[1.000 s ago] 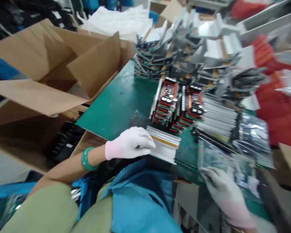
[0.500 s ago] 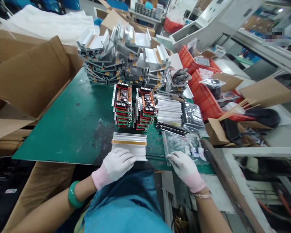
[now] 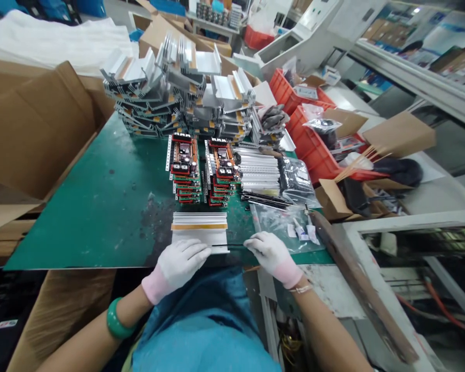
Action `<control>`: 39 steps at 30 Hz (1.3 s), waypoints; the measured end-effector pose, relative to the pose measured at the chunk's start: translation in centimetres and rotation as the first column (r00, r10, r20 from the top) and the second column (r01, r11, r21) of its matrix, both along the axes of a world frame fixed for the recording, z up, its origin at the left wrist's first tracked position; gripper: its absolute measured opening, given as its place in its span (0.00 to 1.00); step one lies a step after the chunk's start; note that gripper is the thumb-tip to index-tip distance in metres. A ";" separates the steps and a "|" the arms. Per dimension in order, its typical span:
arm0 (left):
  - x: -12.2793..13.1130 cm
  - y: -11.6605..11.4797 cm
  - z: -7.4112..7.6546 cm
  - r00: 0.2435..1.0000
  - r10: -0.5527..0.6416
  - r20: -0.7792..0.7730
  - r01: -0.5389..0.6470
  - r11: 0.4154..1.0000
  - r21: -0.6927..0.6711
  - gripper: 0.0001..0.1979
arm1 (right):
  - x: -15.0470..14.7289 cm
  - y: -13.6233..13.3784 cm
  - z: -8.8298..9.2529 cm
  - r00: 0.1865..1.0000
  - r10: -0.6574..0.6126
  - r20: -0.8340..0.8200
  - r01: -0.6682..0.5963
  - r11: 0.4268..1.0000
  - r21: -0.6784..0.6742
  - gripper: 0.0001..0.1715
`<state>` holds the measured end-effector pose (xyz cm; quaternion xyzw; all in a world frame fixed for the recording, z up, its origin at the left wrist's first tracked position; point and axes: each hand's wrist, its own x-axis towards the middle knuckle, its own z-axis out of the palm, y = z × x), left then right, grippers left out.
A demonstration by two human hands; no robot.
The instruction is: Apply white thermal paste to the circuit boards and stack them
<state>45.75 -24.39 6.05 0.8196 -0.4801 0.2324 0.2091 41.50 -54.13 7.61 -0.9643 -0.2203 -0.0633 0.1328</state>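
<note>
A thin black strip point(image 3: 232, 245) stretches level between my two gloved hands, just over the front of an aluminium profile point(image 3: 199, 219). My right hand point(image 3: 269, 254) pinches the strip's right end, to the right of the profile. The fingertips of my left hand point(image 3: 182, 262) press together at its left end, over the profile's lower left part; the fingers hide the tip. The profile lies flat near the table's front edge, with a tan band across its ribs. More black strips point(image 3: 267, 200) lie in a bundle farther back on the right.
Two stacks of circuit boards point(image 3: 184, 168) stand behind the profile. Aluminium housings point(image 3: 194, 77) are piled at the back. A clear plastic bag with small tubes point(image 3: 302, 231) lies on the right, near red crates point(image 3: 306, 139). An open cardboard box point(image 3: 39, 134) is on the left.
My right hand has moved left, towards the profile, with the black strip's end. The strip now shows between both hands. My left hand stays by the profile. The whole view has shifted slightly.
</note>
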 end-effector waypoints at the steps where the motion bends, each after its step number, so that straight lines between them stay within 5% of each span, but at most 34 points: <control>1: 0.0 0.0 0.1 1.000 -0.002 -0.003 0.002 1.000 0.007 0.10 | 0.3 0.8 -0.2 1.000 0.011 0.003 -0.012 1.000 0.018 0.12; 6: 0.0 0.1 0.5 0.999 -0.043 -0.011 0.043 0.999 0.033 0.12 | 1.4 3.8 -0.5 0.998 0.055 -0.043 -0.052 0.996 0.078 0.13; 13: 0.4 3.2 1.1 0.998 0.052 0.028 -0.053 0.998 0.028 0.07 | 1.7 1.9 1.0 0.973 0.046 -0.224 0.021 0.958 0.285 0.15; 18: -0.1 2.7 1.0 0.997 0.055 -0.057 -0.057 0.998 -0.023 0.08 | 3.6 2.7 1.2 0.947 0.052 -0.316 0.024 0.972 0.232 0.05; 25: -0.4 0.1 0.0 0.990 -0.005 -0.141 -0.013 0.992 -0.127 0.08 | 6.7 4.4 2.5 0.810 -0.002 -0.586 0.137 0.973 0.186 0.04; 30: -0.9 2.6 1.9 0.958 -0.076 -0.277 0.032 0.987 -0.160 0.08 | 4.5 3.3 1.5 0.810 0.024 -0.585 0.186 0.937 0.297 0.11; 33: -1.5 7.2 4.4 0.855 0.062 -0.515 -0.160 0.976 -0.149 0.12 | 2.3 2.4 -0.3 0.842 -0.208 -0.498 0.409 0.848 0.337 0.20; 35: -2.4 10.7 6.2 0.694 0.203 -0.690 -0.305 0.952 -0.027 0.14 | 1.2 2.1 -1.4 0.828 -0.363 -0.427 0.523 0.775 0.354 0.23; 37: -3.5 13.7 7.6 0.490 0.365 -0.792 -0.318 0.920 0.227 0.16 | 0.3 2.2 -2.1 0.800 -0.473 -0.368 0.592 0.720 0.362 0.24; 39: -5.0 15.9 7.9 0.304 0.572 -0.762 -0.225 0.820 0.526 0.17 | -0.2 2.6 -2.5 0.781 -0.523 -0.341 0.623 0.693 0.363 0.24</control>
